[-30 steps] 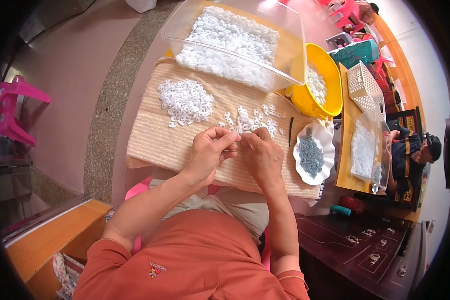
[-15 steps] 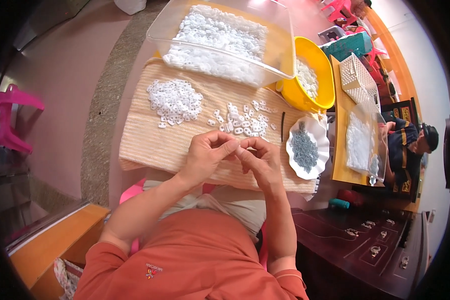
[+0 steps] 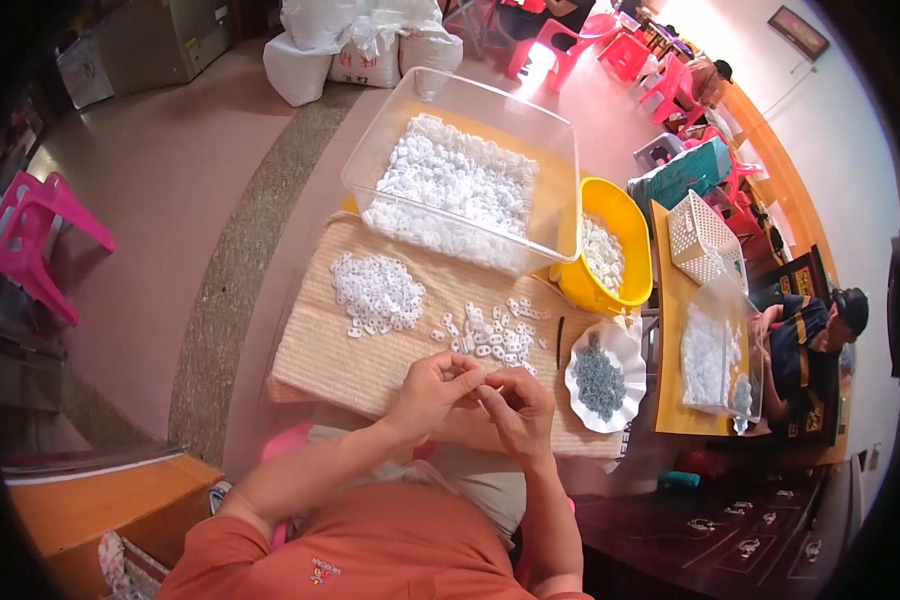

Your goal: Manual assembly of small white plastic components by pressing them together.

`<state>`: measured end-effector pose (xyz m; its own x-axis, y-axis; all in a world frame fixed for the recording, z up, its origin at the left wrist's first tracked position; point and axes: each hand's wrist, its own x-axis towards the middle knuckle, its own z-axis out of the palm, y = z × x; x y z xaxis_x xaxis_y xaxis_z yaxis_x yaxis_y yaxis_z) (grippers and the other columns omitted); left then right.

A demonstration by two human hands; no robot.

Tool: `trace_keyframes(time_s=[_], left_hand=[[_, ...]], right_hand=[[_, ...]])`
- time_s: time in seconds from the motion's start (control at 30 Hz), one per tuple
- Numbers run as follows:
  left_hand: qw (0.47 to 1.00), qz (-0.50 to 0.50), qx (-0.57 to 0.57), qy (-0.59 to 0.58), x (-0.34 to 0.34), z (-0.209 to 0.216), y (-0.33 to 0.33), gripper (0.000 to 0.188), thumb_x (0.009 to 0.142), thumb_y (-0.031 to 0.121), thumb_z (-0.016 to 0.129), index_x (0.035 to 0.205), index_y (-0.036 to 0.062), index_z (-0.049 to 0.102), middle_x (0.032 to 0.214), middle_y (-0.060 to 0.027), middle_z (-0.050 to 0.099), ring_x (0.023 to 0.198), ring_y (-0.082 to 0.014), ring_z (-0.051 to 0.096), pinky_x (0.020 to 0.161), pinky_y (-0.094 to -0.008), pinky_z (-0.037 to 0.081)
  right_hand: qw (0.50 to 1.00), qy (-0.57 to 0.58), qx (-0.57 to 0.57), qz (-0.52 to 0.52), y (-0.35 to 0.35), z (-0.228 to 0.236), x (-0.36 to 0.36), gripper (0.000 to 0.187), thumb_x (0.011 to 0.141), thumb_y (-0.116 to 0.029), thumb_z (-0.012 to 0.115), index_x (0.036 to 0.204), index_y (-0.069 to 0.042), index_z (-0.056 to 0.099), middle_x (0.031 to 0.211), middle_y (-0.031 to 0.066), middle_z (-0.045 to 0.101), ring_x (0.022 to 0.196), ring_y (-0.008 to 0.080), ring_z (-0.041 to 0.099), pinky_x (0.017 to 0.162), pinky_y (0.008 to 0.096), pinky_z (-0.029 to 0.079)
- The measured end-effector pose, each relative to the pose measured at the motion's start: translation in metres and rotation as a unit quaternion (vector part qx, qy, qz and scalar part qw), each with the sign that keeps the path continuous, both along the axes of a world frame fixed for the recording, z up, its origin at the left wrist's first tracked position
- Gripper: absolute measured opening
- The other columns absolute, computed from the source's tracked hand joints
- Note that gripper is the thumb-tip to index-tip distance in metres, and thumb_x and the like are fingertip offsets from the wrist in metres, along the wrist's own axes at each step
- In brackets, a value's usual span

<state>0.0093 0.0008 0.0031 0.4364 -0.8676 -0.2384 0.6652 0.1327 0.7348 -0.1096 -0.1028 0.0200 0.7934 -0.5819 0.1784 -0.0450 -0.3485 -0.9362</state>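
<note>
Above the near edge of the cloth-covered table, my left hand [image 3: 430, 395] and my right hand [image 3: 522, 412] meet fingertip to fingertip. Both are closed in a pinch; whatever sits between the fingers is too small and covered to make out. Just beyond them lies a loose spread of small white plastic pieces with holes [image 3: 495, 336]. A denser heap of the same white pieces [image 3: 377, 290] is farther left. To the right of my right hand stands a white dish with a wavy rim [image 3: 630, 345], holding small dark grey parts [image 3: 600, 388].
A large clear bin [image 3: 560, 150] of white pieces stands at the table's far side, beside a yellow tub [image 3: 638, 235]. A thin black strip [image 3: 559, 342] lies near the dish. At right, another person [image 3: 805, 335] sits by a second clear bin [image 3: 705, 400]. Pink stools [image 3: 40, 235] stand around.
The view has tilted up, so the table and my hands appear lower and more of the room shows beyond. My hands stay pinched together at the same spot over the cloth.
</note>
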Motion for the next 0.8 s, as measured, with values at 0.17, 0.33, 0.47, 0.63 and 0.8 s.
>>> trace_keyframes(time_s=[0.17, 0.33, 0.47, 0.63, 0.8], left_hand=[[0.998, -0.008, 0.004, 0.063, -0.001, 0.005, 0.002, 0.012, 0.089, 0.010, 0.062, 0.097, 0.0005, 0.060, 0.084, -0.0056, 0.064, 0.072, -0.0119, 0.063, 0.069, -0.0260, 0.056], [0.997, 0.000, 0.011, 0.073, -0.002, 0.004, 0.001, 0.013, 0.088, 0.007, 0.063, 0.098, -0.0011, 0.062, 0.085, -0.0059, 0.064, 0.073, -0.0119, 0.062, 0.071, -0.0271, 0.056], [0.999, -0.002, 0.022, 0.049, -0.001, 0.003, -0.002, 0.015, 0.088, 0.006, 0.063, 0.100, -0.0013, 0.063, 0.084, -0.0052, 0.064, 0.073, -0.0115, 0.062, 0.072, -0.0271, 0.056], [0.998, -0.017, 0.022, 0.048, 0.003, 0.005, -0.004, 0.015, 0.087, 0.006, 0.064, 0.101, -0.0013, 0.062, 0.084, -0.0053, 0.065, 0.074, -0.0110, 0.064, 0.072, -0.0249, 0.056], [0.998, -0.019, 0.047, 0.049, 0.000, 0.006, -0.004, 0.015, 0.087, 0.007, 0.065, 0.100, -0.0008, 0.062, 0.083, -0.0049, 0.064, 0.074, -0.0104, 0.064, 0.071, -0.0240, 0.056]], right_hand=[[0.998, 0.000, 0.041, -0.040, 0.001, -0.006, -0.019, 0.005, 0.085, 0.000, 0.064, 0.090, 0.000, 0.062, 0.084, 0.0016, 0.058, 0.059, 0.0036, 0.052, 0.048, 0.0174, 0.042], [0.997, 0.007, 0.016, -0.074, 0.002, 0.000, -0.038, 0.007, 0.085, 0.001, 0.064, 0.091, 0.000, 0.062, 0.085, 0.0030, 0.058, 0.060, 0.0042, 0.053, 0.048, 0.0177, 0.044], [0.985, 0.028, -0.139, -0.094, -0.018, -0.008, -0.060, 0.009, 0.082, 0.005, 0.064, 0.088, 0.000, 0.061, 0.083, 0.0036, 0.057, 0.057, 0.0043, 0.049, 0.047, 0.0184, 0.038], [0.946, 0.056, -0.257, -0.187, -0.033, 0.004, -0.079, 0.011, 0.080, 0.001, 0.068, 0.090, 0.000, 0.063, 0.086, 0.0042, 0.059, 0.058, 0.0048, 0.045, 0.050, 0.0200, 0.037], [0.915, 0.135, -0.296, -0.239, -0.042, 0.002, -0.111, 0.018, 0.079, -0.004, 0.072, 0.095, 0.001, 0.066, 0.088, 0.0041, 0.059, 0.057, 0.0056, 0.044, 0.050, 0.0211, 0.037]])
